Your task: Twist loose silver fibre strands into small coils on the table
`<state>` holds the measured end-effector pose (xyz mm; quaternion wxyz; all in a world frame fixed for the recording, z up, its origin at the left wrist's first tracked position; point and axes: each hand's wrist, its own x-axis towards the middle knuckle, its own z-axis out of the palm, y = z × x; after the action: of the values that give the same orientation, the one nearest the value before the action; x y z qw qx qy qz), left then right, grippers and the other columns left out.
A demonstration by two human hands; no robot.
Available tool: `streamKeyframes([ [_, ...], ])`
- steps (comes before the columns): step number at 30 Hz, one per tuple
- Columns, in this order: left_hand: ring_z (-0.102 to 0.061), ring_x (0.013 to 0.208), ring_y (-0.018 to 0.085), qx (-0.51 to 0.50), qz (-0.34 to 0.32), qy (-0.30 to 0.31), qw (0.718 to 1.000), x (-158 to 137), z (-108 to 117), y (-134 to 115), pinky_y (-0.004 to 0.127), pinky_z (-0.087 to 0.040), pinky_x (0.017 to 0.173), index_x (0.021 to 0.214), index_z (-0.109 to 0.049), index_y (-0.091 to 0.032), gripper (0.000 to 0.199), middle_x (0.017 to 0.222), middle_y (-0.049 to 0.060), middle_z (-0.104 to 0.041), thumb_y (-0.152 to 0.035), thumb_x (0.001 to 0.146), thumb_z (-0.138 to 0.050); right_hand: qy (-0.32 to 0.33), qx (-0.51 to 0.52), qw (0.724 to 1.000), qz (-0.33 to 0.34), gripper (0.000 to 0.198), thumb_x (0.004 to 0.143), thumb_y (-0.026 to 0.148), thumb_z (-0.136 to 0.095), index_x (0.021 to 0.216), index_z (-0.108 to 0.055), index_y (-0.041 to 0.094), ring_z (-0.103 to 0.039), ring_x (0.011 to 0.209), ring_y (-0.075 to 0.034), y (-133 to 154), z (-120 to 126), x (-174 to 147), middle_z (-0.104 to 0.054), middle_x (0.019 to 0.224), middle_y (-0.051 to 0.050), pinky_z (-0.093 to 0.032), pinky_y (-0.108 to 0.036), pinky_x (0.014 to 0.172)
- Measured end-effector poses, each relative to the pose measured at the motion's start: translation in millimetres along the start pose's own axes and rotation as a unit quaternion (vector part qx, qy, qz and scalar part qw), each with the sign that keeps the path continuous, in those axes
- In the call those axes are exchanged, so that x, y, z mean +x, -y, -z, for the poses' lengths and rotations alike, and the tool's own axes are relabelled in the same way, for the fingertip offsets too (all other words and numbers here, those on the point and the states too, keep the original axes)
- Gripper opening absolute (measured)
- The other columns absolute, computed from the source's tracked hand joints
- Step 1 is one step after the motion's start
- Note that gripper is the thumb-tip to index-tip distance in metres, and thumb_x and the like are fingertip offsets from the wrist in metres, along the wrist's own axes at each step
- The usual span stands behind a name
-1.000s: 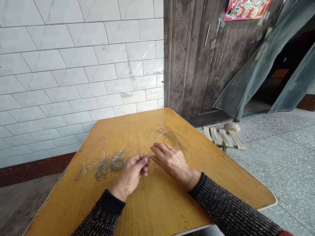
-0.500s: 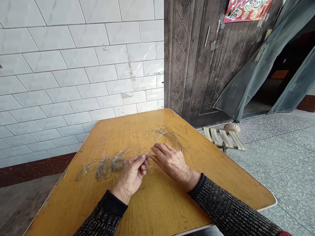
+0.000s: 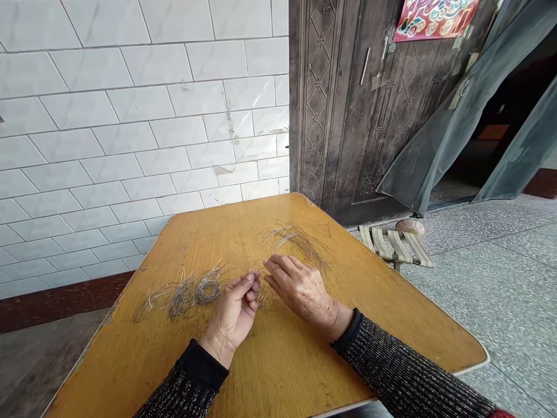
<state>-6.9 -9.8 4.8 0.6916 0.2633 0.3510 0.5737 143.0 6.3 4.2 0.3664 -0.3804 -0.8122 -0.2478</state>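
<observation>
My left hand [image 3: 232, 313] pinches a thin metal wire [image 3: 258, 269] between thumb and fingertips, above the middle of the table. My right hand [image 3: 300, 290] is close beside it on the right, palm down, its fingers bent together at the same strand; the thumb is hidden. A small loop of wire shows just under the fingertips. Left of my left hand lie several coiled wire bundles [image 3: 208, 289], tangled at their ends. Beyond my right hand, a loose bunch of straight wires [image 3: 300, 241] is spread out.
The yellow wooden table [image 3: 270, 371] has a pale edge strip. A white tiled wall [image 3: 143, 128] stands behind it on the left, a dark carved door [image 3: 335, 116] at the back. To the right are a folding stool [image 3: 394, 244] with striped straps and a grey curtain [image 3: 452, 133].
My left hand has shifted slightly and turned a little upright. My right hand has barely moved. The wire bundles lie as before.
</observation>
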Motion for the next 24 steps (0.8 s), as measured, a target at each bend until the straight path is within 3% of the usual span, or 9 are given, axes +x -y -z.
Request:
streamKeyframes([
  [8,-0.044,0.045,0.000,-0.030,0.018,0.026,0.999,2,2,0,0.010,-0.037,0.040,0.073,-0.064,-0.009,0.010,0.061,-0.003,-0.054,-0.012,0.065,-0.070,-0.015,-0.006,1.000,0.004,0.012,0.087,0.021,-0.049,0.094,-0.058,0.016,-0.055,0.070,-0.013,-1,-2,-1,-0.064,0.088,-0.004,-0.040,-0.025,0.054],
  [18,-0.047,0.045,0.004,0.089,0.060,0.083,0.991,5,12,-4,0.015,-0.034,0.038,0.068,-0.060,-0.012,0.013,0.061,0.000,-0.058,-0.022,0.067,-0.068,0.055,-0.004,0.994,0.098,0.021,0.089,0.015,-0.039,0.097,-0.058,0.013,-0.052,0.073,-0.016,-5,9,-1,-0.062,0.094,-0.008,-0.043,-0.025,0.055],
  [24,-0.044,0.042,0.003,0.099,0.069,0.089,0.989,7,12,-5,0.014,-0.030,0.038,0.066,-0.061,-0.012,0.018,0.056,-0.002,-0.054,-0.023,0.062,-0.075,0.036,-0.006,0.996,0.084,0.022,0.089,0.017,-0.041,0.103,-0.057,0.012,-0.054,0.077,-0.016,-5,7,-1,-0.062,0.102,-0.009,-0.045,-0.026,0.056],
])
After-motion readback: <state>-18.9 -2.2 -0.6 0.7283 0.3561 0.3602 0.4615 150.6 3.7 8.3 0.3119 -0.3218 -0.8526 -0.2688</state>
